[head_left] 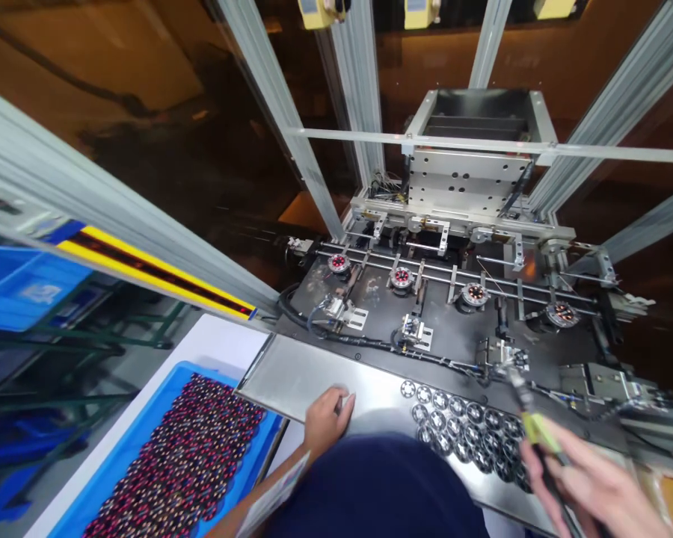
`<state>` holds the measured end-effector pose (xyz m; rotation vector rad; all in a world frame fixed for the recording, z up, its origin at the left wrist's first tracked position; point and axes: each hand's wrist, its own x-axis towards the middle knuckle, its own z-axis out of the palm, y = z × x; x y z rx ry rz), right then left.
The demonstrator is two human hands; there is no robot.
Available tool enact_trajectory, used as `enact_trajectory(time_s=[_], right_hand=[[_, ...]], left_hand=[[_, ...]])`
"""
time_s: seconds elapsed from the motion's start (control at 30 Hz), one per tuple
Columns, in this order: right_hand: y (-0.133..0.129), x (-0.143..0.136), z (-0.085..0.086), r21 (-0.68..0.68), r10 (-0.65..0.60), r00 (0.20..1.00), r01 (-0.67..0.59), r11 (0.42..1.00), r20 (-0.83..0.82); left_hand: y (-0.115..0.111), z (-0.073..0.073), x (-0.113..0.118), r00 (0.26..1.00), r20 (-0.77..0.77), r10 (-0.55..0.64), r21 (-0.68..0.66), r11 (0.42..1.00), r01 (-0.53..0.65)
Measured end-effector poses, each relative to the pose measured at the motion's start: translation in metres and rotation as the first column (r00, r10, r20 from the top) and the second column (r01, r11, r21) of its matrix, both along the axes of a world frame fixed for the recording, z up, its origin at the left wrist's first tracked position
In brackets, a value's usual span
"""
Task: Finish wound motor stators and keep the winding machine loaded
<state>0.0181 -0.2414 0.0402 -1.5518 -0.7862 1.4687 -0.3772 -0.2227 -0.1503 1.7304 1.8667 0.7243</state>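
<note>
My right hand [588, 478] is closed around pliers [532, 426] with yellow-green and black handles. Motion blurs their metal jaws, which point away from me over the front of the machine bed. Beneath and left of the pliers, several round metal rings with spoked centres [465, 426] lie in rows on a shiny metal tray [292, 373]. My left hand [328, 418] rests at the tray's near edge, left of the rings. Its fingers are curled in, and whatever they may hold is hidden.
Round parts with red or copper segments [402, 278] sit on several fixtures along the machine bed [364, 295]. A blue bin [173, 388] full of similar parts stands at left. A yellow light curtain [162, 270] and aluminium posts [292, 104] frame the opening.
</note>
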Motion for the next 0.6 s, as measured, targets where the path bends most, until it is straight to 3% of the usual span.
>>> enact_trajectory(time_s=[0.07, 0.13, 0.17, 0.27, 0.37, 0.47, 0.6], right_hand=[[-0.008, -0.035, -0.003, -0.061, 0.349, 0.935, -0.346, 0.936, 0.059], [0.005, -0.078, -0.019, -0.114, 0.626, 0.753, -0.617, 0.779, 0.206], [0.016, -0.102, -0.029, -0.123, 0.670, 0.692, -0.665, 0.736, 0.269], [0.047, -0.172, -0.061, -0.123, 0.747, 0.515, -0.783, 0.609, 0.421], [0.054, -0.221, -0.083, -0.220, 0.762, 0.324, -0.829, 0.514, 0.561], [0.043, -0.240, -0.096, -0.347, 0.704, 0.150, -0.787, 0.510, 0.694], [0.032, -0.241, -0.103, -0.437, 0.625, -0.018, -0.730, 0.526, 0.781]], left_hand=[[0.002, 0.006, 0.002, 0.997, 0.069, 0.020, -0.073, 0.997, -0.015], [0.003, 0.014, 0.005, 0.987, 0.156, 0.034, -0.176, 0.984, -0.006], [0.003, 0.020, 0.006, 0.977, 0.208, 0.039, -0.241, 0.970, 0.013], [0.000, 0.038, 0.008, 0.919, 0.389, 0.064, -0.455, 0.881, 0.132], [-0.005, 0.051, 0.009, 0.838, 0.530, 0.127, -0.576, 0.779, 0.246], [-0.008, 0.056, 0.008, 0.793, 0.581, 0.183, -0.623, 0.726, 0.289], [-0.008, 0.055, 0.005, 0.811, 0.562, 0.163, -0.665, 0.672, 0.326]])
